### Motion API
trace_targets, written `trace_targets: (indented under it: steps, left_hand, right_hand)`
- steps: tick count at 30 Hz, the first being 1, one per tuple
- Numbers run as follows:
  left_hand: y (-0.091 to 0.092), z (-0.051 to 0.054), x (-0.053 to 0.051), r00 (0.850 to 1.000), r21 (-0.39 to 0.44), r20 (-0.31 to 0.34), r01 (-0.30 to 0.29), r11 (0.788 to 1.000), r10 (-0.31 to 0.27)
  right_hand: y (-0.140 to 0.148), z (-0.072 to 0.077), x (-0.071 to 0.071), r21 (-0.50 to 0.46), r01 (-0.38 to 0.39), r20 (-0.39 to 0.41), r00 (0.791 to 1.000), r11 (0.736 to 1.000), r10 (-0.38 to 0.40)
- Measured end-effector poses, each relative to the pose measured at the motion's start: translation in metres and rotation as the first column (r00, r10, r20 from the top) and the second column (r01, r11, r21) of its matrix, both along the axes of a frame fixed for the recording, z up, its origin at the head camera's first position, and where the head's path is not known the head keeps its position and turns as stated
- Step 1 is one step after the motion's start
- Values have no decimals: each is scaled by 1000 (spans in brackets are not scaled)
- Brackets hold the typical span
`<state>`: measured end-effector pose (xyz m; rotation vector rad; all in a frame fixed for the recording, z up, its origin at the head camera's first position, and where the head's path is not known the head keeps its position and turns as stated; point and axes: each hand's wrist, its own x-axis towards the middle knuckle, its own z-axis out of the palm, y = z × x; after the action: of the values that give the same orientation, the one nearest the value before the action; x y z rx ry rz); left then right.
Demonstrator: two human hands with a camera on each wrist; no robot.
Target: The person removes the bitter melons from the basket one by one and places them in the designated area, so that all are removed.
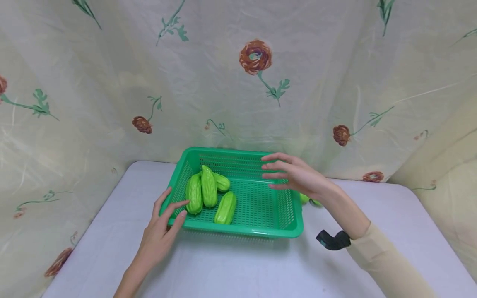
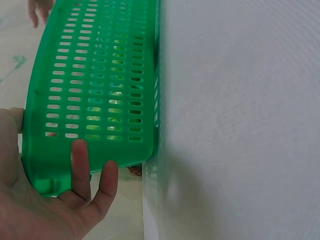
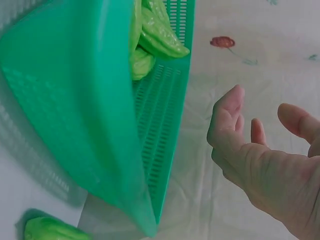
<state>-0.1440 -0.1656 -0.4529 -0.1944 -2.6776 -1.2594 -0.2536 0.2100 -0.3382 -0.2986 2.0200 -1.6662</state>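
Note:
A green perforated plastic basket point(image 1: 257, 232) stands on the table, with several glossy, light green, ridged gourds point(image 1: 209, 188) in its left half. At the basket's front left corner my left hand point(image 1: 158, 236) holds the rim. The left wrist view shows fingers point(image 2: 80, 170) of that hand against the outer wall. My right hand point(image 1: 294, 174) is raised over the basket's right end, fingers spread and slightly bent, holding nothing. Beyond that end, on the table, lie more light green gourds point(image 1: 304, 198), partly hidden by the basket and right arm; one gourd point(image 3: 52, 230) shows in the right wrist view.
A white cloth covers the table point(image 1: 223, 269). Pale curtains point(image 1: 208, 82) printed with flowers hang behind and at both sides. Near the right cuff is a black curved strap piece point(image 1: 333, 241).

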Motion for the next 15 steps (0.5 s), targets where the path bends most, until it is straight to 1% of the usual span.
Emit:
trace_targets:
  steps: [4,9,15]
  left_hand:
    - [0,-1,0,1000,2,-3,0,1000,0]
    - [-1,-1,-1,1000,5,-1,1,1000,-1]
    - [-1,0,-1,1000,4,-8,0,1000,0]
  right_hand:
    - [-11,1,-5,11,-12,13,1000,1000,12]
    - [-26,-2,-13,30,-35,34,999,999,34]
    - [-45,1,-24,14,-39,48,998,999,39]
